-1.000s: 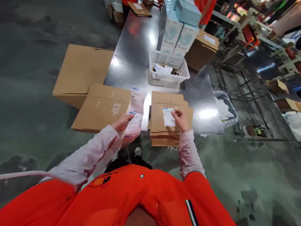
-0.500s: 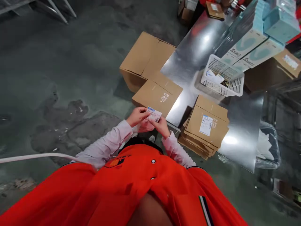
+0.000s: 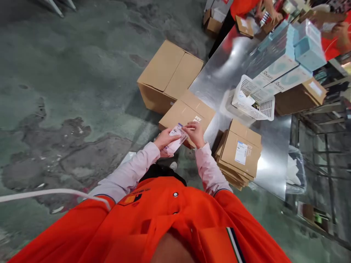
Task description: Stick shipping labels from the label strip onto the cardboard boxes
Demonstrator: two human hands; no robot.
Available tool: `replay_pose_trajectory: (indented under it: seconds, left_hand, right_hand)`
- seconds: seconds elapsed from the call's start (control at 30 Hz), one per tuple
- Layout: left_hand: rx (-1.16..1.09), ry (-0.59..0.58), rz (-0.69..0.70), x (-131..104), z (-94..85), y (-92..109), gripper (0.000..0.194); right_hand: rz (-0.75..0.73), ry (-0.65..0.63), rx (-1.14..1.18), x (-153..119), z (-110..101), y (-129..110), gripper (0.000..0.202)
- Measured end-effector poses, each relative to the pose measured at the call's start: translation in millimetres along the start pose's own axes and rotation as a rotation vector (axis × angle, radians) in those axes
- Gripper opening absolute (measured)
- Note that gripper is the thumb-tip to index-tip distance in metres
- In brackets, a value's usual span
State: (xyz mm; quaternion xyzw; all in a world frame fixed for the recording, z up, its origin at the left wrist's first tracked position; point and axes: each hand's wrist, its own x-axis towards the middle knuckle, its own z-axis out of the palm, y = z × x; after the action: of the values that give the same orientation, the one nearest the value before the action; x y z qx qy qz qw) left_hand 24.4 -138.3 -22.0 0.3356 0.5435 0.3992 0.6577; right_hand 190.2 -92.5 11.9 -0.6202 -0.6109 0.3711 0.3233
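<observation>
In front of my waist, my left hand [image 3: 163, 139] is closed on a printed shipping label [image 3: 176, 134] that has a barcode and a blue strip at its top. The label is tilted, and a pinkish sheet hangs below it. At the label's upper right corner, my right hand [image 3: 195, 133] has its fingers pinched together on the edge. Just beyond both hands lies a brown cardboard box [image 3: 184, 108] with white print, partly covered by the right hand.
A larger closed carton [image 3: 167, 69] stands on the floor. On the metal table [image 3: 216, 69] are flat cartons [image 3: 241, 149] with a label, a white basket [image 3: 263, 111] and light-blue boxes [image 3: 285, 78]. Co-workers in red [image 3: 241, 7] work at the far end.
The label has turned more upright in my left hand. My right hand has shifted from its lower edge to its upper right corner. The view has swung slightly, showing more of the co-workers.
</observation>
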Motion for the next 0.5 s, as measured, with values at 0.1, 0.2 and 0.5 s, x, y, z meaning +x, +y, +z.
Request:
replay_pose_trajectory:
  seconds: [0.1, 0.2, 0.5]
  left_hand:
    - [-0.145, -0.149, -0.203, 17.0, -9.3, -5.6, 0.066]
    - [-0.147, -0.176, -0.279, 21.3, -17.9, -20.5, 0.063]
    - [0.059, -0.240, -0.390, -47.1, -82.1, -45.8, 0.051]
  right_hand:
    - [0.020, 0.096, -0.177, 50.2, -0.6, 10.6, 0.017]
    - [0.103, 0.159, -0.330, 88.4, -2.3, 23.3, 0.025]
    - [-0.183, -0.163, -0.702, 80.4, 29.8, 33.1, 0.071]
